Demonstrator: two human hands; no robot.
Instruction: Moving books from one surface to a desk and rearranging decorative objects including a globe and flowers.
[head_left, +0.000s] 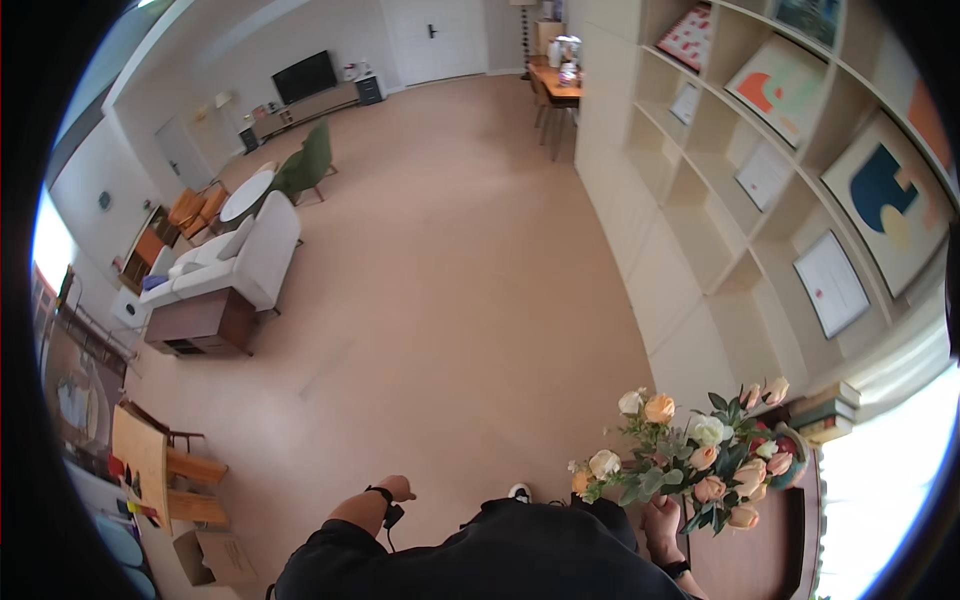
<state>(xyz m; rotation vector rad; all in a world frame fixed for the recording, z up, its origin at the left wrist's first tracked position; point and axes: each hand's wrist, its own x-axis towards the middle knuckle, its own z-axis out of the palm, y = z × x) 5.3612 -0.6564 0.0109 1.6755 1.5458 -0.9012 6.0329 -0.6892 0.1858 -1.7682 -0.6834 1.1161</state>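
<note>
My right hand (661, 517) is at the lower right, its fingers curled at the near edge of a bouquet of flowers (705, 457). It seems closed around the stems, though leaves hide the grip. Peach, cream and white roses with green leaves make up the bouquet, which spreads over the floor and the corner of a brown cabinet (739, 555). Over the floor at the lower left hangs my left hand (399, 487), apart from any object. A dark band with a cable is on that wrist. Its fingers show too little to tell their pose.
Tall cream shelving (675, 202) with framed pictures runs along the right. Books (829, 412) stand behind the bouquet. Leftward are a white sofa (247, 255), a dark wood cabinet (202, 322), a wooden table (142, 457) and a cardboard box (217, 559). Further off stands a green chair (309, 161).
</note>
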